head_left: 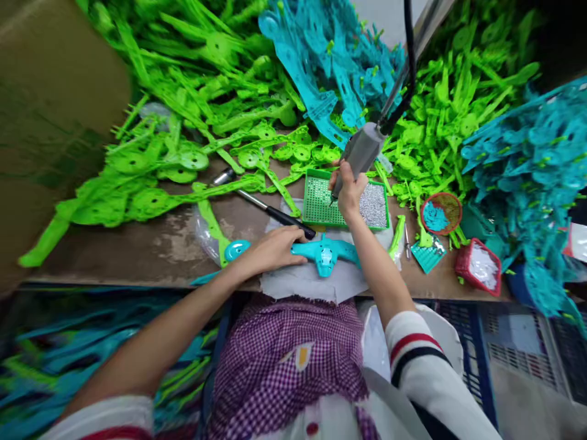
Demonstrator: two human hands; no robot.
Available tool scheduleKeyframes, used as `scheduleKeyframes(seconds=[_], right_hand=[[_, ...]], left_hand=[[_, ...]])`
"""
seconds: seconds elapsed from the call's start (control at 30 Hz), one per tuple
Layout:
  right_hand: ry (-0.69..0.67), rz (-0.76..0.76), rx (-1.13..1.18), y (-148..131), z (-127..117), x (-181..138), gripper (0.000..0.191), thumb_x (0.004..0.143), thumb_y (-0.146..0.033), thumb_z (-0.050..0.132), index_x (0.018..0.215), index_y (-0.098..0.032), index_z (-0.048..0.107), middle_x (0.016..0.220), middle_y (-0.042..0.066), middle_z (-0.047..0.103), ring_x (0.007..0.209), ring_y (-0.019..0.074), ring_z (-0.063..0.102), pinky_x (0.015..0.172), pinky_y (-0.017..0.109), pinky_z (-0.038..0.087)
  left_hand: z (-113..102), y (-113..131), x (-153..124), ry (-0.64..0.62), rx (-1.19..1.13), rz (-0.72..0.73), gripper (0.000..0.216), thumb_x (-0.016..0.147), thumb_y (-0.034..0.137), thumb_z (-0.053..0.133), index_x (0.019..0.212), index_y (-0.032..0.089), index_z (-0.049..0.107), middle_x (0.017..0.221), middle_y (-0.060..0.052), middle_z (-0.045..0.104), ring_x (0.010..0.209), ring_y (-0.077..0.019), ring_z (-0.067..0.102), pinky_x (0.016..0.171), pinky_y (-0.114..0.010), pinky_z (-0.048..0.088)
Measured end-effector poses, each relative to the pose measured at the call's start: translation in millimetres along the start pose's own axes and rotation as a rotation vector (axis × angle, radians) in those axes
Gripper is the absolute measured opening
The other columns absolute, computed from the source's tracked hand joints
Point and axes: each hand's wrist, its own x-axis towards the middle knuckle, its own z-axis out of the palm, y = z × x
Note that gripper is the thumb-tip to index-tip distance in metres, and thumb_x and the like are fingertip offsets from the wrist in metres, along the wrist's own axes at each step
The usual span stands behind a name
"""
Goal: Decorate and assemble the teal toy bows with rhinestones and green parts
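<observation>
My left hand (274,247) rests flat on a turquoise plastic part (321,252) that lies on a white cloth (306,278) at the bench's front edge, pressing its left end down. My right hand (349,188) is wrapped round a grey powered screwdriver (362,150) that hangs from a black cable (407,55). The driver's tip points down into a green tray of small screws (321,201), just behind the turquoise part.
Heaps of green plastic parts (206,85) and turquoise plastic parts (330,61) cover the back of the bench. A black-handled tool (270,211) lies left of the tray. A small red basket (441,212) and a red box of screws (481,266) stand at the right. A cardboard box (50,110) is at far left.
</observation>
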Motion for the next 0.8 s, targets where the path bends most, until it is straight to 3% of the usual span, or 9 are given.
scheduleKeyframes(seconds=[0.57, 0.8], right_hand=[[-0.027, 0.033, -0.075, -1, 0, -1, 0.048, 0.083, -0.068, 0.056, 0.078, -0.02, 0.062, 0.053, -0.006, 0.052, 0.045, 0.0086, 0.05, 0.05, 0.024, 0.04], [0.026, 0.044, -0.029, -16, -3, -1, 0.056, 0.077, -0.072, 0.059, 0.093, -0.018, 0.068, 0.055, -0.006, 0.053, 0.046, 0.0089, 0.05, 0.05, 0.024, 0.042]], left_hand=[[-4, 1, 4, 0.005, -0.019, 0.045, 0.034, 0.078, 0.04, 0.076, 0.103, 0.019, 0.066, 0.105, -0.007, 0.068, 0.097, -0.0261, 0.063, 0.079, -0.034, 0.044], [-10, 17, -14, 0.066, 0.172, 0.14, 0.057, 0.082, 0.053, 0.075, 0.128, 0.023, 0.061, 0.119, -0.009, 0.064, 0.111, -0.0294, 0.06, 0.09, -0.037, 0.044]])
